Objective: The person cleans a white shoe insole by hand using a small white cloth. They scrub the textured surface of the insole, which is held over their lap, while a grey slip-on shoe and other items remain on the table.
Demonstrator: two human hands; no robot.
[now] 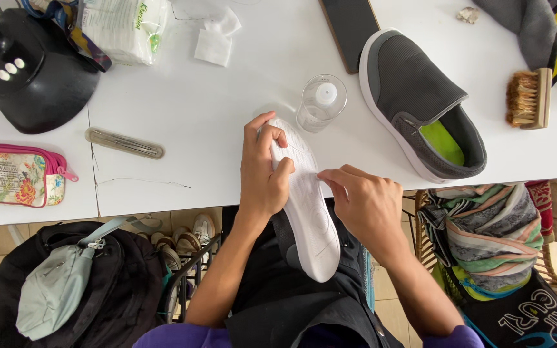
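Note:
A shoe [309, 212] lies sole up across the white table's [195, 122] front edge and my lap, showing its white sole. My left hand [262, 171] grips the shoe near its toe end, fingers curled over the sole's edge. My right hand [362, 200] touches the sole's right edge with pinched fingertips, possibly holding something small and white. A matching grey slip-on shoe [420, 103] with a green insole stands upright on the table to the right. A small clear bottle [320, 102] with a white cap stands just beyond the sole's toe.
A wooden brush [530, 98] and a grey-yellow cloth [543, 29] lie far right. White pads [214, 45], a wipes pack [124, 26], a black lamp base [33, 71], a metal tool [124, 143] and a floral pouch [14, 175] sit left. Bags [78, 283] and folded fabric [485, 232] lie below.

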